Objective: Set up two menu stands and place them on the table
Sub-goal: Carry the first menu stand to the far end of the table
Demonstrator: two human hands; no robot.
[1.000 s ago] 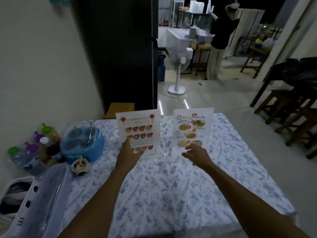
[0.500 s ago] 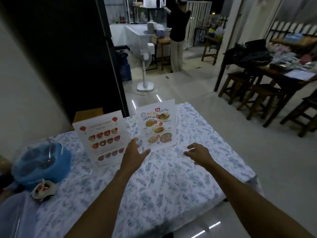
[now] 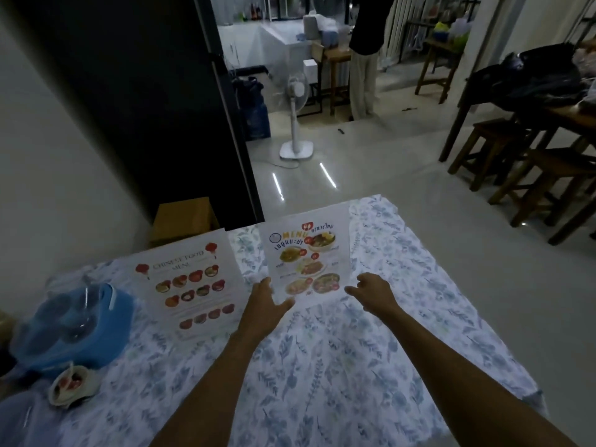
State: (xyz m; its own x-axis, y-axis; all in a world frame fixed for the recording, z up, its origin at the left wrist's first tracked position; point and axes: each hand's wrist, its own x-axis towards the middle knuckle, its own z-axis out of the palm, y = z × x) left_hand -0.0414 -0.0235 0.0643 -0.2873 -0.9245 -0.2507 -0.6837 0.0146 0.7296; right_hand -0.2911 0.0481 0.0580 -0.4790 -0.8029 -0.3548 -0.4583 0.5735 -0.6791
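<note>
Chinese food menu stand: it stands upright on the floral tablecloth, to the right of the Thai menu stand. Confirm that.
Not quite. The head view shows the Chinese food menu stand upright on the floral tablecloth, but to the left of the Thai menu stand, not its right. The rest holds.

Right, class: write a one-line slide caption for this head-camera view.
Two menu stands, Chinese food menu and Thai menu, upright on the floral tablecloth; both open hands, left hand and right hand, flank the Thai one.
</note>
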